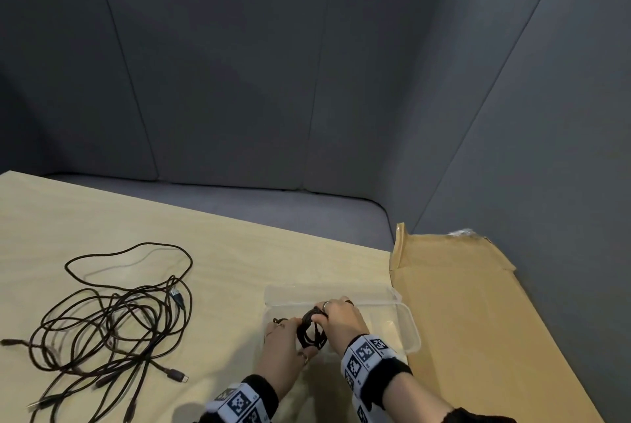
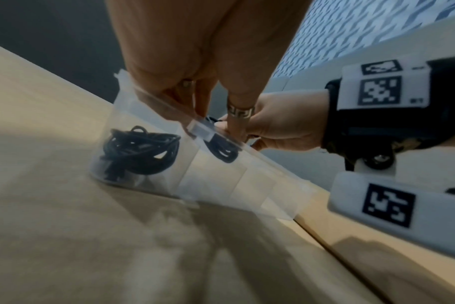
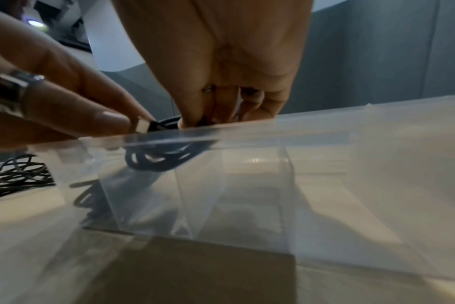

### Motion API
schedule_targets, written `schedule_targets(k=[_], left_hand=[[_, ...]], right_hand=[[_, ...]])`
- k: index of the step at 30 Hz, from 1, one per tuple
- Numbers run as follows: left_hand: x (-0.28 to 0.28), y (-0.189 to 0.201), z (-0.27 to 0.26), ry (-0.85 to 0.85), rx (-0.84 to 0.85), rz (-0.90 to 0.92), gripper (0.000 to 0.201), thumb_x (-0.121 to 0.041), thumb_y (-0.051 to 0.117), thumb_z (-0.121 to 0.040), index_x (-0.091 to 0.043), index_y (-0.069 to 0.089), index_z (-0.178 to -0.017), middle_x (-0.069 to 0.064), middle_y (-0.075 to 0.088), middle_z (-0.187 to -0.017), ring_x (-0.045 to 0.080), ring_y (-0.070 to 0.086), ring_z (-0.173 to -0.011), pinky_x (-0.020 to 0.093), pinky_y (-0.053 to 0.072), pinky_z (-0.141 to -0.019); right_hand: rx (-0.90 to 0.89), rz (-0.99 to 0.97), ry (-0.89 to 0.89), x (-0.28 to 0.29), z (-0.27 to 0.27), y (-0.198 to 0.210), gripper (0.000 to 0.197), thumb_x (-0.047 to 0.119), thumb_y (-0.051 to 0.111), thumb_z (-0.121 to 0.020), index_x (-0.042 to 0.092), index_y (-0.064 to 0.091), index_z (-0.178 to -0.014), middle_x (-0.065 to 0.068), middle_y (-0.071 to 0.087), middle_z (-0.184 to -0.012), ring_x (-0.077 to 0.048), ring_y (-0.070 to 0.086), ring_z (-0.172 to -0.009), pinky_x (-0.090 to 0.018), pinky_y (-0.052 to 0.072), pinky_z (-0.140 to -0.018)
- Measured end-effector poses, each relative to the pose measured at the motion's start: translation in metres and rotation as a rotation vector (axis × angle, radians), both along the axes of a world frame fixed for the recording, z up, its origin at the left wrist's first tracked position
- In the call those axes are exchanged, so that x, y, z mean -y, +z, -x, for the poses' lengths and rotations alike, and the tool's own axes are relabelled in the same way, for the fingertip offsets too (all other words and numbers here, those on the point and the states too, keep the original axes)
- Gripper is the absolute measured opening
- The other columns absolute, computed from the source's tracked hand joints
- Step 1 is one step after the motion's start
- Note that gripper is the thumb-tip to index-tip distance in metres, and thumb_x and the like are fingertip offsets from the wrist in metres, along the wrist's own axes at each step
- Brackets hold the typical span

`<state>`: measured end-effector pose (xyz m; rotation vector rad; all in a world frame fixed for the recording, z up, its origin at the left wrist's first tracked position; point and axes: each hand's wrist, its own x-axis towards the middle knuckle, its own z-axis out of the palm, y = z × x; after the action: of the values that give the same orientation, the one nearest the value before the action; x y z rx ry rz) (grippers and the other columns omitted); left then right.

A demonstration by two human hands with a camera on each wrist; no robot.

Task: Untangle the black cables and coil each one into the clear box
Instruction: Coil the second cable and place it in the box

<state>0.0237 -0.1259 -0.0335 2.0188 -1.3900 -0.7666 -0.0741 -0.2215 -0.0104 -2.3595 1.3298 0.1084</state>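
Cables: the loose tangle (image 1: 112,323) lies spread on the surface (image 1: 218,252), well apart to the left of the clear box (image 1: 409,327), with several plugs trailing out at its near edge. Clear box sits near the right edge of the surface, just beside a sheet of cardboard (image 1: 478,320); thin dividers inside it split it into compartments. Leftmost compartment already holds one finished coil (image 2: 143,152). Second coil (image 1: 311,330) is the one in hand: my right hand (image 1: 341,320) has its fingers curled round the upper part of the bundle above the rim, while my left hand (image 1: 283,344) pinches it from the left, fingers closed on the cable close to a metal plug end (image 3: 142,126). Lower loops of this coil hang below the rim, into the compartment beside the filled one. Step in hand, as I judge it: seating the second coil. Next move calls for lowering the bundle fully, tucking the plug end inside so the loops do not spring open, then letting go with both hands together. Much of the task remains; the tangle is still to be separated.
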Motion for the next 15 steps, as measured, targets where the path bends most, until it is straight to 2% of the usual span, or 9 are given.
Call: schedule_targets(k=[2,5,7,8,9,10,12,13,15], left_hand=[[-0.003,-0.003,0.001,0.001,0.092,-0.022,0.045,-0.031,0.058,-0.089,-0.022,0.042,-0.13,-0.002,0.049,-0.125,0.018,0.034,-0.12,0.025,0.032,-0.099],[-0.006,-0.005,-0.001,-0.037,0.209,0.002,0.048,-0.035,0.052,-0.091,-0.022,0.039,-0.135,0.0,0.036,-0.137,0.019,0.027,-0.129,0.023,0.026,-0.107],[-0.007,-0.008,-0.005,-0.077,0.239,0.009,0.05,-0.037,0.048,-0.093,-0.021,0.035,-0.138,-0.002,0.039,-0.138,0.018,0.028,-0.128,0.022,0.025,-0.106],[-0.008,-0.01,-0.007,-0.105,0.25,0.015,0.05,-0.036,0.046,-0.094,-0.02,0.032,-0.14,-0.003,0.041,-0.138,0.018,0.029,-0.128,0.022,0.025,-0.106],[-0.008,-0.011,-0.01,-0.132,0.264,0.04,0.051,-0.036,0.044,-0.095,-0.02,0.03,-0.141,-0.003,0.044,-0.137,0.019,0.03,-0.127,0.023,0.026,-0.105],[-0.009,-0.014,-0.012,-0.162,0.276,0.06,0.05,-0.034,0.043,-0.096,-0.021,0.028,-0.142,-0.003,0.048,-0.135,0.019,0.031,-0.125,0.023,0.028,-0.103],[-0.011,-0.018,-0.015,-0.214,0.303,0.117,0.052,-0.028,0.045,-0.095,-0.023,0.025,-0.144,-0.001,0.06,-0.119,0.016,0.036,-0.115,0.02,0.034,-0.095],[-0.013,-0.018,-0.017,-0.25,0.33,0.144,0.058,-0.025,0.051,-0.089,-0.022,0.028,-0.142,-0.002,0.067,-0.101,0.01,0.039,-0.105,0.016,0.037,-0.086],[-0.017,-0.019,-0.015,-0.311,0.371,0.12,0.074,-0.03,0.063,-0.063,-0.019,0.039,-0.132,-0.014,0.065,-0.068,0.003,0.039,-0.083,0.012,0.04,-0.068]], right_hand=[[-0.06,0.063,0.036,0.0,-0.004,-0.002,0.034,0.033,0.039,-0.098,0.014,0.062,-0.112,-0.009,0.059,-0.116,-0.026,0.041,-0.114,-0.036,0.037,-0.091],[-0.118,0.125,0.048,-0.004,-0.007,-0.009,0.034,0.036,0.043,-0.096,0.015,0.063,-0.113,-0.006,0.052,-0.119,-0.026,0.038,-0.117,-0.038,0.035,-0.09],[-0.076,0.255,0.04,-0.009,-0.008,-0.011,0.024,0.039,0.068,-0.081,0.017,0.072,-0.088,-0.004,0.059,-0.097,-0.026,0.051,-0.101,-0.039,0.044,-0.074],[-0.091,0.292,0.048,-0.011,-0.008,-0.012,0.024,0.042,0.082,-0.062,0.021,0.072,-0.067,0.0,0.06,-0.079,-0.024,0.055,-0.086,-0.036,0.046,-0.058],[-0.099,0.346,0.044,-0.011,-0.008,-0.017,0.03,0.046,0.089,-0.045,0.025,0.068,-0.051,0.005,0.056,-0.066,-0.02,0.052,-0.076,-0.03,0.044,-0.047],[-0.103,0.361,0.034,-0.009,-0.008,-0.024,0.035,0.047,0.09,-0.037,0.025,0.064,-0.044,0.007,0.054,-0.061,-0.018,0.044,-0.074,-0.027,0.042,-0.043],[-0.104,0.417,0.04,-0.007,-0.008,-0.031,0.037,0.046,0.09,-0.036,0.022,0.063,-0.042,0.007,0.053,-0.061,-0.017,0.034,-0.073,-0.026,0.04,-0.042],[-0.11,0.433,0.042,-0.009,-0.007,-0.029,0.037,0.044,0.091,-0.036,0.022,0.062,-0.042,0.006,0.052,-0.062,-0.017,0.034,-0.073,-0.026,0.04,-0.043],[-0.117,0.405,0.025,-0.011,-0.008,-0.031,0.037,0.04,0.092,-0.033,0.021,0.061,-0.041,0.007,0.052,-0.062,-0.017,0.037,-0.072,-0.026,0.041,-0.044]])
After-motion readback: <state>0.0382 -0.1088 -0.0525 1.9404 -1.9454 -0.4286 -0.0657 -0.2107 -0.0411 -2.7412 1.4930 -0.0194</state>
